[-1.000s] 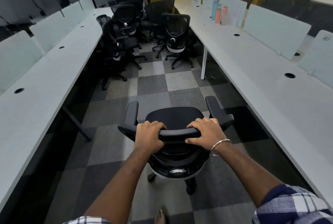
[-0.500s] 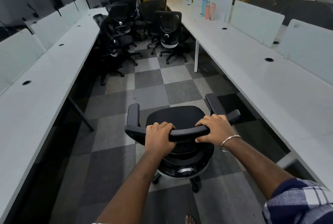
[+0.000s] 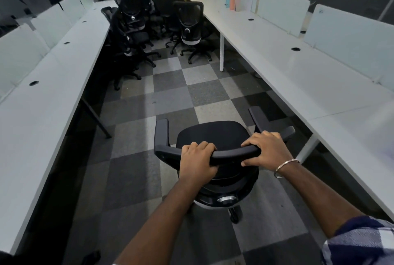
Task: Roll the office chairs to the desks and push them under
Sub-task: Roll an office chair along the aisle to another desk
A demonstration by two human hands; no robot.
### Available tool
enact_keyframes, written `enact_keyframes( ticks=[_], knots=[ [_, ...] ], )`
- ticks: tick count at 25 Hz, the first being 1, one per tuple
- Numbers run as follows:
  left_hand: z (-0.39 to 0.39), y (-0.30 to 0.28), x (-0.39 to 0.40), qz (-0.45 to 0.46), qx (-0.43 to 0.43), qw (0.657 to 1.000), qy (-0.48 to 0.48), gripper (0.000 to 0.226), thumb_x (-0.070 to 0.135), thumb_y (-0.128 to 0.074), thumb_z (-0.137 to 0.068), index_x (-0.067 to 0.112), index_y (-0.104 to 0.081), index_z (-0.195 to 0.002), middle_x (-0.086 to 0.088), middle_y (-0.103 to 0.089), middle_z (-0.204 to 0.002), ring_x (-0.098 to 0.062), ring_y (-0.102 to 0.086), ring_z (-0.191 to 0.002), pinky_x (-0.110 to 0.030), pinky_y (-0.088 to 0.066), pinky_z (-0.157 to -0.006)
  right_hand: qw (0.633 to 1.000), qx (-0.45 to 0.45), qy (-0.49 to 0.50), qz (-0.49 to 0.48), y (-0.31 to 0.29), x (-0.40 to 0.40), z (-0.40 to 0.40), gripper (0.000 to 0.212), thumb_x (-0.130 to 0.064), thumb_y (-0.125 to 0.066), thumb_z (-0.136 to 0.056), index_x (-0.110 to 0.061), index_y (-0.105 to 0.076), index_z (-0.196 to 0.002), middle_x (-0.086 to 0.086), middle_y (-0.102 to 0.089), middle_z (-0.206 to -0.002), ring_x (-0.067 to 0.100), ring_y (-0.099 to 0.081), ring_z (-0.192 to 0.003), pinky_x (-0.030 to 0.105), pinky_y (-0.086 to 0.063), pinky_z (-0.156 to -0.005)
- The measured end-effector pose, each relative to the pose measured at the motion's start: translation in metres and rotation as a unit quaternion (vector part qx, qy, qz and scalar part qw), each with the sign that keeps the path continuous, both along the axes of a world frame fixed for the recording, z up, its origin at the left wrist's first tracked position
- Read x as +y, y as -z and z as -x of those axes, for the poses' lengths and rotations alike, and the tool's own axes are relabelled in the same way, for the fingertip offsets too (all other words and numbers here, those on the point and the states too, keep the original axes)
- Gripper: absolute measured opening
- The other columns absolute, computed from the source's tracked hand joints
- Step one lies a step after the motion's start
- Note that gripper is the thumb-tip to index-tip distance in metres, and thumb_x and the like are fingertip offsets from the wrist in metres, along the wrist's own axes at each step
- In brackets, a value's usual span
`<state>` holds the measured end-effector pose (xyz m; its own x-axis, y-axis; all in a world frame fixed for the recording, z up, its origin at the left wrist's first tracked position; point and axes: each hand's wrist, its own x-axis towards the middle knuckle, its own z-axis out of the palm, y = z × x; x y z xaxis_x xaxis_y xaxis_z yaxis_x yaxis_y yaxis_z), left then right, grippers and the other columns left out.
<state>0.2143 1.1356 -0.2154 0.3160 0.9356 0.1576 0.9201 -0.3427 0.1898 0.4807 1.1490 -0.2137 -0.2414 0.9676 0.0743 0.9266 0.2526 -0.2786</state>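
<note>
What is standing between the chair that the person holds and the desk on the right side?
Nothing visible. Both the left hand and the right hand grip the backrest top of the office chair, whose right armrest is already close to the right desk. Only bare checkered carpet lies between; one white desk leg stands nearby.

A black office chair [image 3: 215,136] stands upright in the aisle between 2 long white desks, seen from behind and above, with its seat and both armrests facing down the aisle. It sits nearer the right desk [image 3: 319,85] than the left desk [image 3: 42,94]. At the far end of the aisle, a cluster of black mesh-backed chairs [image 3: 149,30] is crowded together, not tucked under either desk.
</note>
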Motion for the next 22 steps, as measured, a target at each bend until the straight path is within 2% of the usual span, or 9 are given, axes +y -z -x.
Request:
enact_keyframes(
  ticks=[8, 18, 22],
  knots=[
    [-0.035, 0.000, -0.116, -0.012, 0.003, 1.000, -0.019, 0.045, 0.073, -0.059, -0.076, 0.039, -0.057, -0.106, 0.019, -0.058, -0.099, -0.010, -0.050, -0.093, -0.033, -0.035, -0.088, 0.999, 0.029, -0.008, -0.030, 0.006, -0.110, -0.034, 0.064, -0.085, -0.068, -0.060, -0.044, -0.068, -0.108, -0.023, -0.060, -0.100, 0.006, -0.049, -0.095, 0.030, -0.025, -0.092],
    [-0.082, 0.001, -0.258, -0.011, 0.001, 1.000, -0.022, 0.042, 0.068, -0.066, -0.073, 0.041, -0.059, -0.104, 0.019, -0.056, -0.095, -0.012, -0.053, -0.092, -0.033, -0.031, -0.084, 0.999, 0.037, -0.008, -0.030, 0.007, -0.256, -0.078, 0.063, -0.081, -0.072, -0.061, -0.042, -0.067, -0.110, -0.022, -0.057, -0.099, 0.004, -0.046, -0.096, 0.030, -0.028, -0.094],
    [-0.094, -0.001, -0.301, -0.003, 0.014, 1.000, -0.011, 0.042, 0.069, -0.065, -0.073, 0.041, -0.059, -0.104, 0.019, -0.057, -0.096, -0.011, -0.052, -0.091, -0.034, -0.034, -0.085, 0.999, 0.040, 0.007, -0.029, 0.004, -0.308, -0.090, 0.061, -0.081, -0.071, -0.062, -0.042, -0.067, -0.109, -0.023, -0.056, -0.097, 0.003, -0.045, -0.095, 0.029, -0.027, -0.094]
  ],
)
